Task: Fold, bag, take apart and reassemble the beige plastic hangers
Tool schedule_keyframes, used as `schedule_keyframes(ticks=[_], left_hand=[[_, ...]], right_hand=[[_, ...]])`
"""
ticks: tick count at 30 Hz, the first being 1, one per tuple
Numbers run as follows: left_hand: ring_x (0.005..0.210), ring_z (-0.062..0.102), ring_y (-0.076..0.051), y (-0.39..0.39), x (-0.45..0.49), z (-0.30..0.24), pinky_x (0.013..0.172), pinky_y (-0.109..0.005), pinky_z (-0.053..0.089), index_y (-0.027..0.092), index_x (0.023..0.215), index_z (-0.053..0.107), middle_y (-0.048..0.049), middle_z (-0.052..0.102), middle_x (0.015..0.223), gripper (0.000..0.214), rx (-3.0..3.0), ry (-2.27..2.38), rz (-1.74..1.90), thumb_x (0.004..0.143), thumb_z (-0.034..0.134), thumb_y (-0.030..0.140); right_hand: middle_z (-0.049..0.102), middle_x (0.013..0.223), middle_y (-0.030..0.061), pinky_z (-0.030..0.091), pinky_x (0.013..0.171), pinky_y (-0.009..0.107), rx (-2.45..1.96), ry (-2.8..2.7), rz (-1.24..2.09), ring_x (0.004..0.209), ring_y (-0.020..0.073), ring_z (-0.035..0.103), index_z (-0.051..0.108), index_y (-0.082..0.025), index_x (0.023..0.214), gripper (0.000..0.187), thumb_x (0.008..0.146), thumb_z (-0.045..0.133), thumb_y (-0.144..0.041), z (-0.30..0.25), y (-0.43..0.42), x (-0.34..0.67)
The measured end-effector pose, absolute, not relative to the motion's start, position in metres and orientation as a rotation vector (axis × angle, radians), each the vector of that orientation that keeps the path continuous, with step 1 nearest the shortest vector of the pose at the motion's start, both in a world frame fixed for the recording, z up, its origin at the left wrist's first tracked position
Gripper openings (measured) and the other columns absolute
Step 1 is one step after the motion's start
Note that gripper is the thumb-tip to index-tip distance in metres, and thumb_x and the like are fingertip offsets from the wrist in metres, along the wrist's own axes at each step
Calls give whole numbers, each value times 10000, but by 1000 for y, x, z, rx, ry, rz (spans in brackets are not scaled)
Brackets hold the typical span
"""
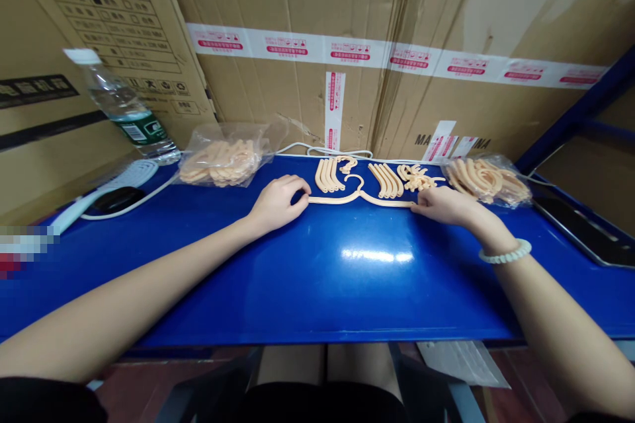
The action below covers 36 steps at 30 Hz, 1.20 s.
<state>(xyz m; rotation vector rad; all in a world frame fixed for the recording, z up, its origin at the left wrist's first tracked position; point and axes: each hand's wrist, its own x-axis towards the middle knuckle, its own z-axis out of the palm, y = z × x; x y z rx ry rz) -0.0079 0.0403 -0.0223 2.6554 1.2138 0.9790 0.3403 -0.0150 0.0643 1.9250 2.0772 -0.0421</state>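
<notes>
A peach plastic clothes hanger (359,194) lies spread out on the blue table, its hook pointing to the back. My left hand (280,201) is closed at its left tip, thumb and fingers pinching the end. At the right tip, my right hand (441,205) pinches the other end. Just behind the hanger are a row of loose hanger arms (329,175) with hooks (348,163) beside them. Another row of arms (385,180) lies to the right, next to a small heap of hanger pieces (415,176).
Clear bags of hanger parts stand at left (223,162) and right (489,178). At far left are a water bottle (131,112), a pale blue handheld object (122,178) and a black oval object (119,199). A phone (585,228) lies right. Cardboard boxes (278,99) wall the back.
</notes>
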Motion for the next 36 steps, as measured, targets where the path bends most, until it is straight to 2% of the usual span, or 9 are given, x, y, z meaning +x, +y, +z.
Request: schedule_keyframes(ticks=[8, 16, 27, 36], left_hand=[[949, 633, -244, 45, -10, -26, 905, -422, 500, 195, 975, 666, -67, 722, 987, 236, 2670, 1175, 1004, 925, 439, 150], [1027, 634, -230, 53, -13, -29, 961, -426, 502, 213, 1067, 706, -51, 737, 1088, 424, 2642, 1097, 1018, 866, 384, 24], [1157, 616, -240, 56, -12, -33, 1052, -480, 480, 229, 1190, 691, -58, 719, 1219, 460, 2646, 1080, 992, 901, 384, 45], [1309, 554, -239, 63, -13, -38, 1126, -510, 435, 242, 1356, 599, -63, 654, 1377, 479, 2684, 1026, 870, 967, 355, 105]], right_hand=[[637, 665, 25, 353, 541, 269, 1904, 2135, -157, 604, 170, 563, 572, -202, 652, 273, 908, 577, -296, 66, -16, 348], [631, 637, 6, 375, 520, 256, 1923, 2118, -317, 575, 165, 586, 553, -208, 690, 212, 895, 578, -259, 66, -16, 355], [612, 570, -6, 368, 517, 266, 1947, 2100, -329, 542, 166, 582, 533, -216, 662, 235, 888, 591, -243, 69, -18, 351], [611, 578, -6, 348, 501, 255, 1954, 2088, -324, 539, 156, 576, 532, -215, 665, 246, 902, 595, -243, 67, -17, 351]])
